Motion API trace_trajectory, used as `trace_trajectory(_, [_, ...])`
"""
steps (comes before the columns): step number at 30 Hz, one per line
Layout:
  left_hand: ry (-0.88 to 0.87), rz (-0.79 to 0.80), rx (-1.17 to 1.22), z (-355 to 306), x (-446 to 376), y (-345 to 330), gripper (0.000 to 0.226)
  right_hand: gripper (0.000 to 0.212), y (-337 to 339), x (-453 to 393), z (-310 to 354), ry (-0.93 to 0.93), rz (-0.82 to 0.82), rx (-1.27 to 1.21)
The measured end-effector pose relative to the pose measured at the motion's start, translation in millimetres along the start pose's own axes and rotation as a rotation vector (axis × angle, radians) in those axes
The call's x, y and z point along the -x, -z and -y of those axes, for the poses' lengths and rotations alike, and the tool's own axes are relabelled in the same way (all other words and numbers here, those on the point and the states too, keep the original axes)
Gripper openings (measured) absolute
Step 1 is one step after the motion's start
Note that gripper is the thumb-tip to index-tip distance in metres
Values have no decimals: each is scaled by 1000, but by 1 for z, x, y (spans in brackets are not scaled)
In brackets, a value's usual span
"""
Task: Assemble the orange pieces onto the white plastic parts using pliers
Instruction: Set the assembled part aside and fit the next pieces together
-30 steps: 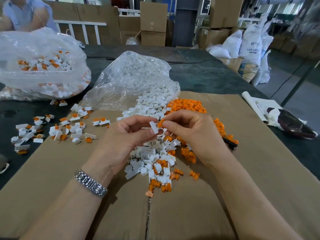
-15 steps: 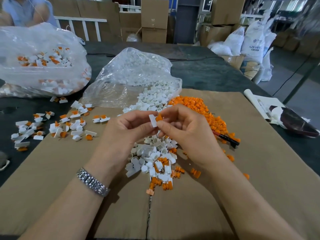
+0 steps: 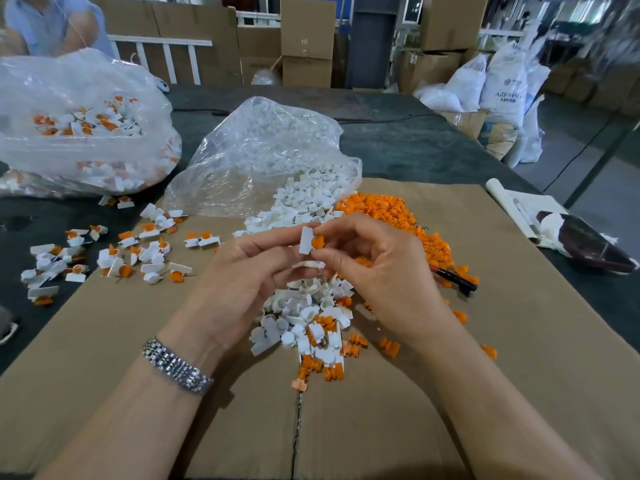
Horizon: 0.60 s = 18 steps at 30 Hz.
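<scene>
While my left hand (image 3: 242,271) pinched a white plastic part (image 3: 306,240) upright above the cardboard sheet (image 3: 519,341), my right hand (image 3: 377,268) pinched an orange piece (image 3: 317,242) against its side. Below them lay a mixed pile of white parts (image 3: 304,317), with the heap of orange pieces (image 3: 388,209) beyond my right hand. Black-handled pliers (image 3: 453,278) lay on the cardboard beside that heap, and finished assemblies (image 3: 114,258) lay scattered to the left where cardboard met desk (image 3: 415,147).

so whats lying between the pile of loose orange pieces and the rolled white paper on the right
In the head view, only bare brown cardboard separates the orange pile from the rolled white paper; the black-handled pliers lie nearer, at the pile's lower edge.
</scene>
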<state>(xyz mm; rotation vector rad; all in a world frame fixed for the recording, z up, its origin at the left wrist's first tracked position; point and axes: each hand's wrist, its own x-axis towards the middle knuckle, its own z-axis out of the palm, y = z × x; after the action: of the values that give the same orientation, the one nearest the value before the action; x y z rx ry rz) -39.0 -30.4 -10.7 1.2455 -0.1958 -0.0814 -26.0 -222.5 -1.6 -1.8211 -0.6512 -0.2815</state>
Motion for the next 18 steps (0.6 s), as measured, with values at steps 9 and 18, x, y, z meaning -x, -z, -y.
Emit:
trace_trajectory(9, [36, -88, 41, 1, -2, 1, 26, 24, -3, 0, 1, 63, -49, 111])
trace_trajectory(18, [9, -78, 2, 3, -3, 5, 28, 22, -4, 0, 0, 97, -60, 177])
